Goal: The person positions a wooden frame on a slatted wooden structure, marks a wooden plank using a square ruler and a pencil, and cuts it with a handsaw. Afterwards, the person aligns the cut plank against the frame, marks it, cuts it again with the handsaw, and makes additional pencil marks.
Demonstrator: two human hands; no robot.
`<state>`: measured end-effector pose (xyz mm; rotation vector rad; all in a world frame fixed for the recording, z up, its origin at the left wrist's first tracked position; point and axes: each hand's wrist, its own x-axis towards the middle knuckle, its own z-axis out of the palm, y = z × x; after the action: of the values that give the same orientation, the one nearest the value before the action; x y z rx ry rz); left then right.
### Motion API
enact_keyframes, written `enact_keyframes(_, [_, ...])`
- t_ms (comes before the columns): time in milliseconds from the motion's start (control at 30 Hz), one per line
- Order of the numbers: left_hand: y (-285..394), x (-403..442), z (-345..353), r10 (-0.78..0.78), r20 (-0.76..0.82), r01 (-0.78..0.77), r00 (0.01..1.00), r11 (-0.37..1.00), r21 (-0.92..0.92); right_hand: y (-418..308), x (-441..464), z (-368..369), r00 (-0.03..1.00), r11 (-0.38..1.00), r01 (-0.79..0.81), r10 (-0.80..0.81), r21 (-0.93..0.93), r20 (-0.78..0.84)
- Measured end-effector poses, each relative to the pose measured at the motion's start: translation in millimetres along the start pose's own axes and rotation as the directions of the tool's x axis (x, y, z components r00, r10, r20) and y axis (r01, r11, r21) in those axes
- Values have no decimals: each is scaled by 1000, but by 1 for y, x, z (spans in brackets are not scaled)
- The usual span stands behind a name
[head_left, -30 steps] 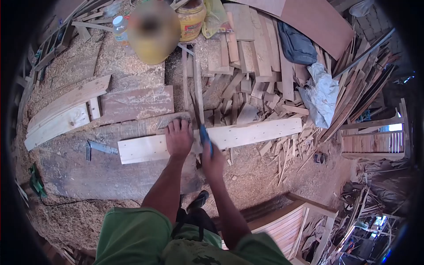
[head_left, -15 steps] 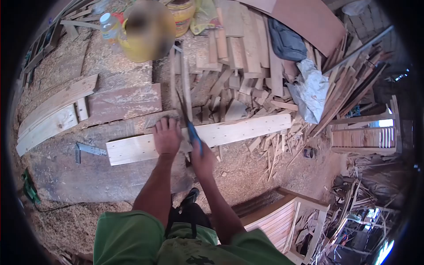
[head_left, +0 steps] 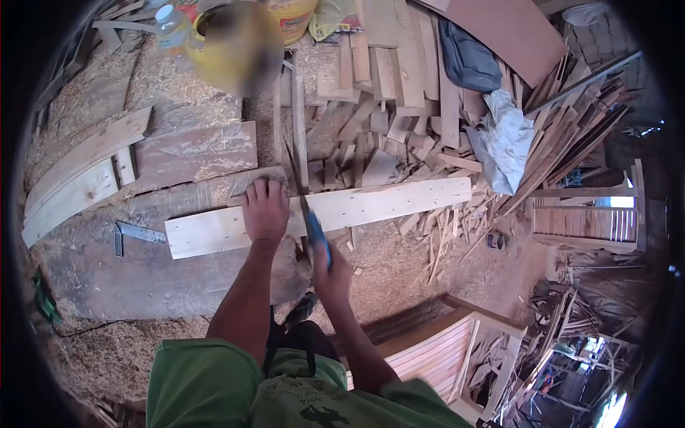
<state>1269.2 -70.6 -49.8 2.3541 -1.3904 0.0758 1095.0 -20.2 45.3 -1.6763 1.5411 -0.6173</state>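
Note:
A long pale board (head_left: 385,203) lies across the edge of the sawdust-covered worktop (head_left: 143,285), its right part reaching out beyond it. My left hand (head_left: 266,212) presses flat on the board, fingers a little apart and holding nothing. Just to its right, my right hand (head_left: 331,274) is wrapped round the blue handle of a handsaw (head_left: 315,232). The dark saw blade crosses the board and points away from me. A metal try square (head_left: 140,233) rests left of the board's near end.
Curved pale boards (head_left: 85,171) lie at the left. Wood offcuts (head_left: 385,135) are heaped beyond the board, with a white sack (head_left: 503,143) at their right. A yellow container (head_left: 228,60) and a bottle (head_left: 171,27) stand at the top. A slatted wooden piece (head_left: 428,357) is at lower right.
My right hand and the saw have shifted slightly toward me, with more blade showing past the board. My left hand stays on the board. The whole view has shifted a little.

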Motion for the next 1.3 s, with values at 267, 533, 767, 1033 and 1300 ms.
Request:
enact_keyframes(267, [2, -2, -1, 14, -37, -13, 999, 1000, 17, -33, -57, -53, 998, 996, -58, 60, 74, -14])
enact_keyframes(533, [-1, 0, 0, 6, -8, -6, 1000, 1000, 5, -5, 52, 23, 1000, 997, 27, -27, 69, 4])
enact_keyframes(767, [-2, -1, 2, 5, -54, -7, 999, 999, -34, -43, -49, -66, 957, 966, -256, 257, -25, 137])
enact_keyframes(1033, [-1, -5, -1, 26, -37, -26, 999, 1000, -13, -12, -1, -17, 966, 974, -224, 225, -27, 129])
enact_keyframes(1300, [2, -5, -1, 16, -56, -16, 998, 1000, 3, -45, -89, -87, 956, 965, -263, 262, -11, 133])
